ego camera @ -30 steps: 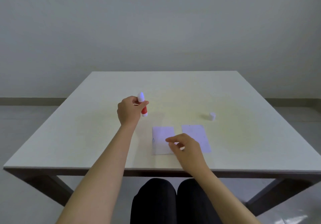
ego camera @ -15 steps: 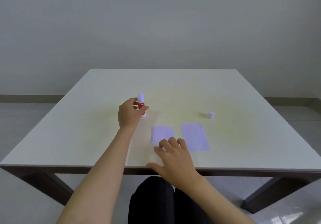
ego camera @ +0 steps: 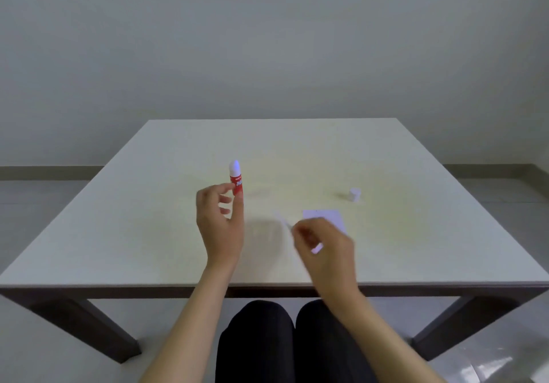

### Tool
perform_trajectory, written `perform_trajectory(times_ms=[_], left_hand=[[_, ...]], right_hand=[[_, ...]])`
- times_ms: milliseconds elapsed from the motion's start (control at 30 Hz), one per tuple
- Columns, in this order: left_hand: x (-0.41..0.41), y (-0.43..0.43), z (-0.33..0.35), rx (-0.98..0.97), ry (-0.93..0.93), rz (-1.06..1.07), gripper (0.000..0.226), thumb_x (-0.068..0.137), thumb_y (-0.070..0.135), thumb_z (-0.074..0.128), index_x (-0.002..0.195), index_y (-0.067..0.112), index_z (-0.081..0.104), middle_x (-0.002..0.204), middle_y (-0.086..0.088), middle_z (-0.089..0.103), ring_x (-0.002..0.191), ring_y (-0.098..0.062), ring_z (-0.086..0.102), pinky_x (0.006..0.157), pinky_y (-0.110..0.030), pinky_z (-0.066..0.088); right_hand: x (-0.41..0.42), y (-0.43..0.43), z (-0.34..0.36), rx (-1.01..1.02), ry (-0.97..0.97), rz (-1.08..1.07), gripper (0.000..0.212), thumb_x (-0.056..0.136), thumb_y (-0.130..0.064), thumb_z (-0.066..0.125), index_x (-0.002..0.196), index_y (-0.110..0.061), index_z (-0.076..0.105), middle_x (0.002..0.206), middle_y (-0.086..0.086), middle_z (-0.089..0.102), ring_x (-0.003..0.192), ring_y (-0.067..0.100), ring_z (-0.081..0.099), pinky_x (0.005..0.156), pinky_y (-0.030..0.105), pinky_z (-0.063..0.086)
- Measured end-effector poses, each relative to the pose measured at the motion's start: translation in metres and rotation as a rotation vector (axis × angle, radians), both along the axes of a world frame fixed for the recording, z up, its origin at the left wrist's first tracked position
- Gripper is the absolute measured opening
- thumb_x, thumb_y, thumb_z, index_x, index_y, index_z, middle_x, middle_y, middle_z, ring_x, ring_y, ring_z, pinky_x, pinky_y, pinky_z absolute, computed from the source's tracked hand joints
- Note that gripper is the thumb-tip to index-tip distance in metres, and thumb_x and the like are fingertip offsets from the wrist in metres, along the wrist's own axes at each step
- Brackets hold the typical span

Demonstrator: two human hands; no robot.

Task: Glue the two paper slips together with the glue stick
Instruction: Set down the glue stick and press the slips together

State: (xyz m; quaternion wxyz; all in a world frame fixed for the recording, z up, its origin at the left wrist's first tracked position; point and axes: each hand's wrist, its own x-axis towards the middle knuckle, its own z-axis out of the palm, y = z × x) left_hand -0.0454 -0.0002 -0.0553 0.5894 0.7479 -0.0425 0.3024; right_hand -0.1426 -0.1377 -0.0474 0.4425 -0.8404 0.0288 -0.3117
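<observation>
The red glue stick point(ego camera: 236, 178) stands upright on the white table point(ego camera: 148, 219), uncapped, its white tip up. My left hand point(ego camera: 221, 222) is just in front of it with fingers spread, holding nothing. My right hand point(ego camera: 325, 249) pinches one white paper slip point(ego camera: 281, 219) and holds it lifted off the table; it is blurred and seen nearly edge-on. The other paper slip point(ego camera: 325, 215) lies flat on the table right behind my right hand, partly covered by it.
The glue stick's small white cap point(ego camera: 355, 194) sits on the table to the right, beyond the flat slip. My knees in dark trousers point(ego camera: 285, 338) are under the near table edge.
My left hand set the glue stick upright and let go of it. My right hand took hold of the left slip and lifted it off the table.
</observation>
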Motion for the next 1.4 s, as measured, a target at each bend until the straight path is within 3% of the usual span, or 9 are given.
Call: perform_trajectory(times_ms=[100, 200, 300, 533, 700, 867, 1000, 1133, 1400], left_hand=[[-0.011, -0.014, -0.003, -0.098, 0.206, -0.112, 0.011, 0.088, 0.022, 0.061, 0.098, 0.02, 0.062, 0.099, 0.01, 0.056, 0.081, 0.003, 0.06, 0.062, -0.013, 0.049], [-0.02, -0.033, -0.001, -0.356, 0.545, -0.358, 0.017, 0.091, 0.026, 0.058, 0.095, 0.012, 0.066, 0.094, -0.003, 0.069, 0.075, -0.012, 0.071, 0.061, -0.023, 0.058], [-0.025, -0.047, 0.006, -0.402, 0.587, -0.44, 0.018, 0.09, 0.02, 0.058, 0.084, 0.008, 0.071, 0.083, -0.007, 0.075, 0.07, -0.018, 0.074, 0.058, -0.022, 0.057], [-0.028, -0.059, 0.013, -0.386, 0.556, -0.456, 0.012, 0.085, 0.014, 0.062, 0.079, 0.012, 0.072, 0.079, -0.006, 0.077, 0.072, -0.024, 0.075, 0.062, -0.026, 0.059], [-0.028, -0.063, 0.008, -0.265, 0.567, -0.466, 0.014, 0.079, 0.007, 0.07, 0.07, 0.018, 0.072, 0.08, -0.01, 0.076, 0.073, -0.027, 0.074, 0.066, -0.031, 0.06], [-0.029, -0.066, 0.002, -0.107, 0.614, -0.447, 0.017, 0.076, 0.012, 0.07, 0.063, 0.022, 0.071, 0.068, 0.006, 0.076, 0.066, -0.013, 0.074, 0.058, -0.02, 0.053], [-0.028, -0.068, -0.004, 0.146, 0.583, -0.372, 0.017, 0.073, 0.019, 0.07, 0.058, 0.027, 0.068, 0.063, 0.01, 0.074, 0.066, -0.008, 0.072, 0.063, -0.022, 0.052], [-0.027, -0.069, -0.008, 0.227, 0.571, -0.357, 0.017, 0.074, 0.02, 0.071, 0.06, 0.028, 0.068, 0.062, 0.012, 0.071, 0.064, -0.005, 0.069, 0.059, -0.018, 0.048], [-0.022, -0.072, -0.012, 0.297, 0.566, -0.343, 0.006, 0.075, 0.019, 0.072, 0.07, 0.02, 0.073, 0.066, 0.006, 0.072, 0.066, -0.012, 0.071, 0.068, -0.028, 0.055]], right_hand=[[0.008, -0.022, 0.019, 0.492, 0.039, -0.03, 0.012, 0.084, -0.008, 0.064, 0.075, -0.015, 0.064, 0.069, 0.005, 0.07, 0.061, 0.014, 0.069, 0.06, 0.013, 0.051], [0.007, -0.034, 0.023, 0.833, 0.068, 0.049, 0.005, 0.086, -0.004, 0.061, 0.081, -0.005, 0.063, 0.073, 0.015, 0.069, 0.064, 0.024, 0.072, 0.062, 0.024, 0.058], [0.004, -0.041, 0.017, 0.941, 0.131, 0.038, 0.007, 0.086, 0.0, 0.059, 0.081, -0.004, 0.061, 0.067, 0.011, 0.072, 0.066, 0.029, 0.073, 0.062, 0.028, 0.059], [-0.001, -0.054, 0.003, 1.077, 0.167, -0.016, 0.011, 0.087, 0.005, 0.056, 0.079, -0.002, 0.056, 0.065, 0.013, 0.068, 0.065, 0.03, 0.073, 0.059, 0.029, 0.06], [-0.001, -0.068, -0.005, 0.961, 0.247, -0.065, 0.007, 0.084, -0.001, 0.062, 0.078, -0.002, 0.065, 0.061, 0.008, 0.069, 0.058, 0.026, 0.071, 0.052, 0.027, 0.058], [0.001, -0.086, -0.01, 0.573, 0.396, -0.141, 0.013, 0.08, -0.011, 0.068, 0.067, -0.011, 0.069, 0.048, 0.001, 0.061, 0.042, 0.016, 0.052, 0.046, 0.026, 0.044], [0.008, -0.092, -0.012, 0.288, 0.476, -0.205, 0.018, 0.078, -0.017, 0.069, 0.061, -0.019, 0.066, 0.057, -0.008, 0.063, 0.05, 0.003, 0.051, 0.043, 0.009, 0.036], [0.011, -0.097, -0.016, 0.248, 0.512, -0.19, 0.017, 0.077, -0.013, 0.069, 0.061, -0.015, 0.067, 0.056, -0.007, 0.062, 0.051, 0.003, 0.05, 0.036, 0.003, 0.033], [0.012, -0.097, -0.019, 0.148, 0.514, -0.178, 0.018, 0.077, -0.008, 0.068, 0.059, -0.012, 0.064, 0.052, -0.008, 0.058, 0.049, 0.003, 0.049, 0.04, 0.005, 0.036]])
